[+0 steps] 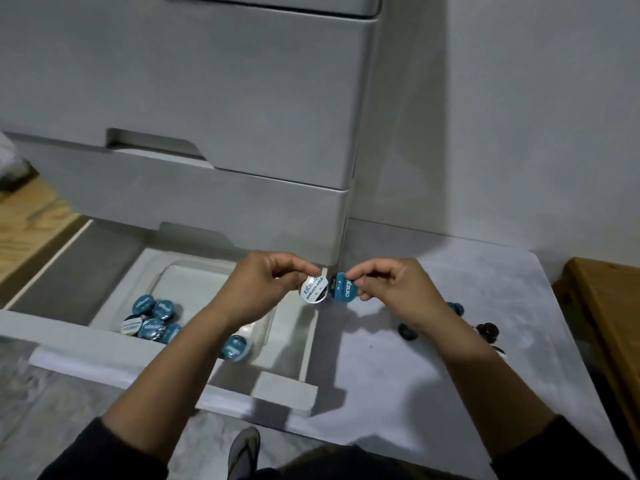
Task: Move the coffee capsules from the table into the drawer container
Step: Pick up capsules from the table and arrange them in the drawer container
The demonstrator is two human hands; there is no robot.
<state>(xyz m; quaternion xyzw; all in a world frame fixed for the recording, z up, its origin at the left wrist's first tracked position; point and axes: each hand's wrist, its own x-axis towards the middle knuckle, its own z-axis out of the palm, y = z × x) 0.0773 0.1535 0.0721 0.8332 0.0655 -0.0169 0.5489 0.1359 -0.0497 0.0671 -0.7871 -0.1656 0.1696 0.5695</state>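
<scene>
My left hand (263,285) pinches a white-lidded coffee capsule (314,289) above the right edge of the open bottom drawer (207,379). My right hand (384,285) pinches a blue-lidded capsule (341,291) just beside it; the two capsules are almost touching. Inside the drawer sits a clear container (194,282) with several blue capsules (152,318) at its near left, and one more capsule (235,348) lies under my left forearm. A few loose capsules (486,330) remain on the grey surface (398,375) to the right, partly hidden by my right wrist.
A grey drawer cabinet (207,109) rises behind the open drawer, its upper drawers shut. A wooden box (602,323) stands at the right edge. A wooden floor strip (31,223) shows at the left. A sandalled foot (244,452) is at the bottom centre.
</scene>
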